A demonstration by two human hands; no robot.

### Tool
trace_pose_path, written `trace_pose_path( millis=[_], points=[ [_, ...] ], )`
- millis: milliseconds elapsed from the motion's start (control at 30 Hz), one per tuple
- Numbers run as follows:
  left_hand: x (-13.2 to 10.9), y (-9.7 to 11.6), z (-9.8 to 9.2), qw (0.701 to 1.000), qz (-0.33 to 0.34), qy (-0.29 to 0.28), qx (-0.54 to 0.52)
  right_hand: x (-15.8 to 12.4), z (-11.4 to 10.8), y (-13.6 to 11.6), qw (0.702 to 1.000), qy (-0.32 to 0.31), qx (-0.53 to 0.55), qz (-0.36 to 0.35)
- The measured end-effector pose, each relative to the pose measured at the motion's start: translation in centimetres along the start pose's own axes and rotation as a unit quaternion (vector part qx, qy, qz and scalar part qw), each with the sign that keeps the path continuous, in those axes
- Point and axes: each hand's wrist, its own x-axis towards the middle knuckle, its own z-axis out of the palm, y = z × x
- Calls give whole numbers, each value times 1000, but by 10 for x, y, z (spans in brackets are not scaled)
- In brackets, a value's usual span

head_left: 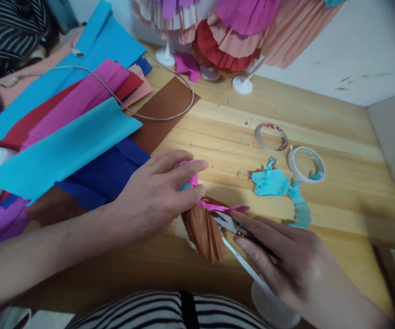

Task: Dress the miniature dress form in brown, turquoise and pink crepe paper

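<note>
My left hand [163, 185] is closed around a bundle of pink crepe paper [193, 180], with a bit of blue showing beside it. The fingers partly hide the bundle. Below hangs a pleated brown crepe paper piece [204, 233]. A thin pink strip [223, 207] runs from the bundle toward my right hand [286, 256], which grips small scissors [227, 222] with dark, white-dotted handles. Their silver blades lie against the strip and the brown pleats. Under my right hand a white rod [241, 260] slants down to a round white base [276, 306].
Folded crepe paper sheets [60, 151] and a grey cable [163, 119] cover the left side. At the back stand white stands [242, 85] with layered paper skirts [231, 41]. Two tape rolls [307, 164] and turquoise paper scraps [271, 183] lie to the right.
</note>
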Motion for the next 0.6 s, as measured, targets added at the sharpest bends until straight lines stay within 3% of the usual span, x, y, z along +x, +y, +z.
trace_pose_path(
  millis=[300, 600],
  points=[
    [1, -11, 10, 995, -46, -49, -72, 5, 3, -1, 999, -20, 29, 2],
    [1, -13, 12, 996, -32, -26, -84, 12, 5, -6, 998, -46, 33, -13]
  ],
)
